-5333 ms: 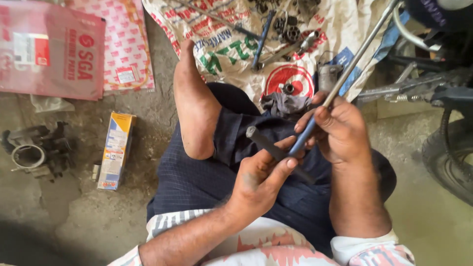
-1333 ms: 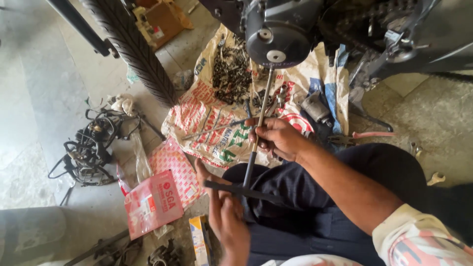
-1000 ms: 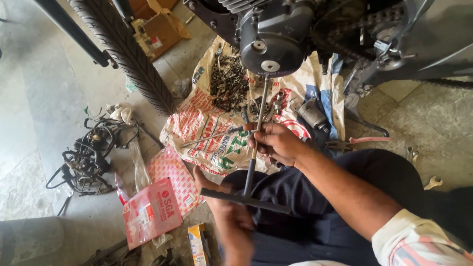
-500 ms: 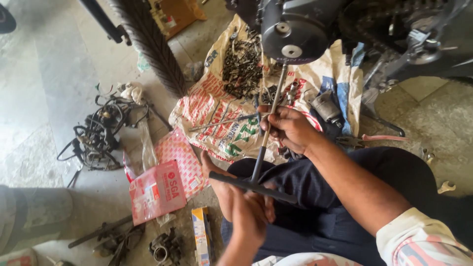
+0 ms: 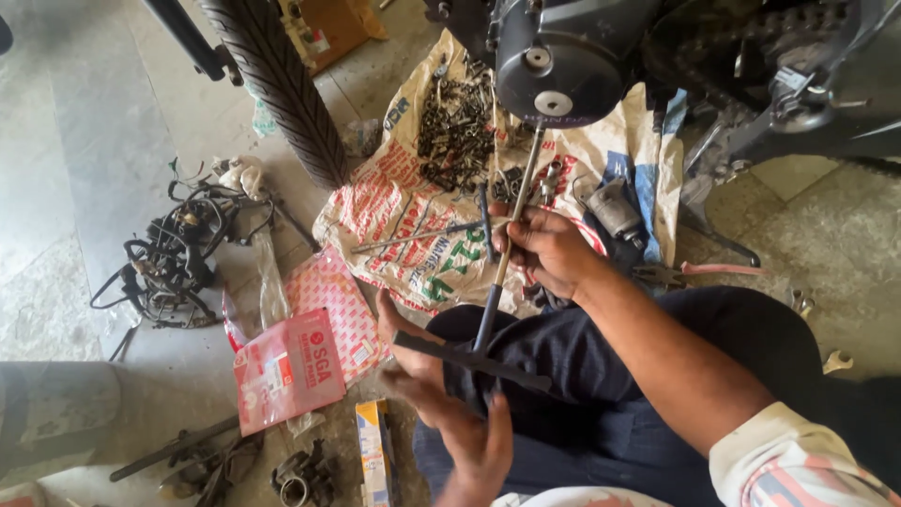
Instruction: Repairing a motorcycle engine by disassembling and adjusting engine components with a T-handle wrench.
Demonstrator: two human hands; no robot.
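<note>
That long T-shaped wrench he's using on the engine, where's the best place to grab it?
Probably as it is held now. The T-wrench slopes from the lap up to the engine cover. The left hand grips the crossbar from below, where turning has most leverage. The right hand wraps the thin shaft midway from the side, steadying it.

A flat red and pink packet with a white label lies at eight o'clock, overlapping a pink patterned packet. A narrow yellow and blue carton lies at six. A printed white sack spreads at twelve, a brown cardboard box at eleven.
</note>
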